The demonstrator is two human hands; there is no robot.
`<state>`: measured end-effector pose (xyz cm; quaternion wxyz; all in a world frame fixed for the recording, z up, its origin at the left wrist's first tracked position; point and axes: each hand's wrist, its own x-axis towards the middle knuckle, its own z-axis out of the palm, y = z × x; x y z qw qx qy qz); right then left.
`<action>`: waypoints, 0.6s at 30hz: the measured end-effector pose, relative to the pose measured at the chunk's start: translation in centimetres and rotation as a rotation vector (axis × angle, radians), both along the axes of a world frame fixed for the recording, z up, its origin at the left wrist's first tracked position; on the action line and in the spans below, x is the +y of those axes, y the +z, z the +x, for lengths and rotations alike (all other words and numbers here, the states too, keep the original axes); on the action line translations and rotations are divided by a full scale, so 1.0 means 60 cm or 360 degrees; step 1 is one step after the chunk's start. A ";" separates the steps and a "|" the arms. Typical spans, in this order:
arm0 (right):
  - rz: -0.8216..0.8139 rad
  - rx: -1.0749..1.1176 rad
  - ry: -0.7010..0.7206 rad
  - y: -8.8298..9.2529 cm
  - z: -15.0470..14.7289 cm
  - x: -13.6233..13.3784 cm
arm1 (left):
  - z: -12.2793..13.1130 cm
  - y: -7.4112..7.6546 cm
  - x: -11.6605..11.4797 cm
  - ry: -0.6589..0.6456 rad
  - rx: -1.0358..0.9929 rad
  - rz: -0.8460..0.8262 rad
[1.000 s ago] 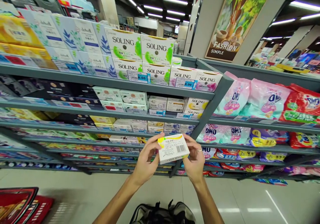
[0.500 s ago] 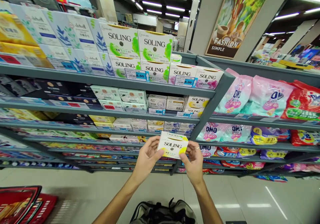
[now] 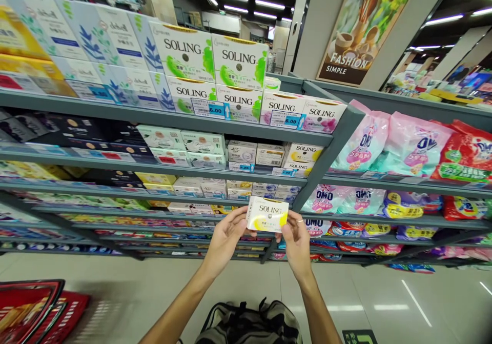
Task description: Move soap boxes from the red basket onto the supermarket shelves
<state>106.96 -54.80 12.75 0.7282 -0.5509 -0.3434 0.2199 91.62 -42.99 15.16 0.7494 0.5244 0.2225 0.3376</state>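
Observation:
A small white-and-yellow SOLING soap box (image 3: 268, 214) is held up in front of the shelves, its printed front facing me. My left hand (image 3: 227, 234) grips its left end, thumb near the lower left corner. On the right end, my right hand (image 3: 295, 236) is closed with the thumb at the lower right corner; a ring shows on one finger. Both hands' fingers are partly hidden behind the box. Behind it, matching yellow-and-white SOLING boxes (image 3: 303, 153) sit stacked at the right end of a shelf.
Grey shelving (image 3: 165, 109) bears rows of soap boxes, with larger green-and-white SOLING boxes (image 3: 183, 52) on top. Bags of OMO detergent (image 3: 363, 138) stand on the right. A red shopping basket (image 3: 71, 310) is on the floor at left. A dark backpack (image 3: 248, 323) hangs below me.
The soap box has turned between my hands: its top face has gone out of sight and its left end now shows. My view has shifted slightly.

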 end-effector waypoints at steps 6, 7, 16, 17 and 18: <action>0.0083 -0.0003 0.0004 -0.007 -0.007 -0.004 | -0.005 -0.009 0.003 0.0003 -0.0022 -0.0013; 0.0095 0.0004 -0.0003 -0.008 -0.006 -0.003 | -0.006 -0.010 0.003 0.0000 -0.0030 -0.0007; -0.0014 0.0107 0.0435 -0.015 -0.028 -0.004 | -0.005 -0.013 -0.019 0.0028 -0.0058 0.0425; -0.0001 0.0159 0.0542 -0.019 -0.033 -0.005 | -0.006 -0.014 -0.024 0.0010 -0.0024 0.0543; 0.0001 0.0223 0.0598 -0.022 -0.038 -0.006 | -0.008 -0.014 -0.029 -0.0031 0.0008 0.0653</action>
